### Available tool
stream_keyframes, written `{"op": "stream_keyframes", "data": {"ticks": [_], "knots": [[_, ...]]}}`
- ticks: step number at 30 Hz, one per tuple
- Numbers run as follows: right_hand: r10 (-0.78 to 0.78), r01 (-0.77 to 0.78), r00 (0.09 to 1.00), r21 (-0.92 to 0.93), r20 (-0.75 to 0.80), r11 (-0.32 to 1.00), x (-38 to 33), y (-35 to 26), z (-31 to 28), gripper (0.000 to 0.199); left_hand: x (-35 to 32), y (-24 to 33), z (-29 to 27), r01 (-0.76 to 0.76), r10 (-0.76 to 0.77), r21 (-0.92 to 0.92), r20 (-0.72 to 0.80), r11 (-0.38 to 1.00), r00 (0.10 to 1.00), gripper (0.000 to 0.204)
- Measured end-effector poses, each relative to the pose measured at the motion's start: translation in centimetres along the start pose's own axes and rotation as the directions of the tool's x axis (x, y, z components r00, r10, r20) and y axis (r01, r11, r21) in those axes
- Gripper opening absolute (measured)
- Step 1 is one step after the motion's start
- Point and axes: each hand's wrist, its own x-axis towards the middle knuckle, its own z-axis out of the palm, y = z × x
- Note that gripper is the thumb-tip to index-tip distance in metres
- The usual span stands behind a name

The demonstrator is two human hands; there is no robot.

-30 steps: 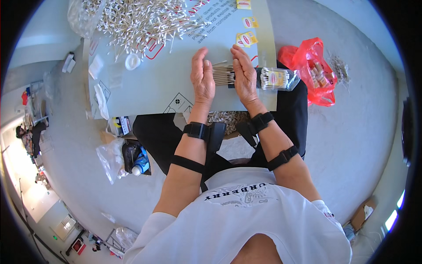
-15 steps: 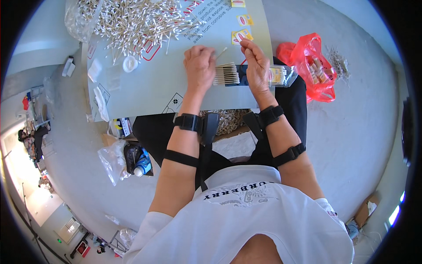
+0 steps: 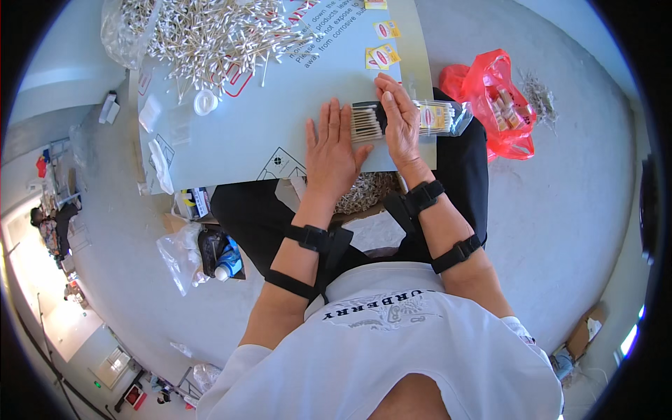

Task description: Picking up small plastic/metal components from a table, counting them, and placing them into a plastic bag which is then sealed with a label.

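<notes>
A bundle of cotton swabs (image 3: 365, 122) sticks out of a clear plastic bag (image 3: 442, 117) on a pale cardboard sheet (image 3: 238, 133) that lies across my lap. My right hand (image 3: 400, 120) lies flat over the bundle and the bag's mouth, pressing it down. My left hand (image 3: 333, 147) rests flat on the sheet, fingers spread, its fingertips against the loose ends of the swabs. A large heap of loose cotton swabs (image 3: 210, 35) lies at the far side of the sheet.
A red plastic bag (image 3: 498, 101) with small packets sits on the floor to the right. A small white round lid (image 3: 205, 102) and clear bags (image 3: 161, 157) lie on the sheet's left. A bag with a bottle (image 3: 210, 255) is on the floor at left.
Both hands dropped from holding the swab bundle upright between them to lying flat. The bundle in its bag now rests on the sheet under my right hand.
</notes>
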Motion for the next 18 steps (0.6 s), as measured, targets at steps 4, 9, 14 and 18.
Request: {"op": "stream_keyframes", "data": {"ticks": [4,9,14,18], "knots": [[-0.045,0.047,0.999,-0.084,0.028,0.995,-0.3,0.2,0.0,0.031,-0.2,0.2,0.4,0.013,-0.014,-0.022,-0.032,1.000,0.999,0.078],[-0.011,0.011,1.000,0.018,-0.012,1.000,-0.7,0.0,0.0,0.032,1.1,-1.1,0.9,-0.076,-0.141,-0.547,-0.342,0.834,0.929,0.062],[-0.019,0.023,0.999,0.086,-0.047,0.996,-0.8,0.3,0.8,0.035,3.4,-0.4,1.6,-0.120,-0.353,-0.848,-0.339,0.517,0.872,0.056],[-0.012,0.013,0.999,0.049,-0.034,0.999,-1.0,0.6,1.6,0.034,4.1,0.6,1.7,-0.130,-0.387,-0.914,-0.288,0.386,0.876,0.056]]}}
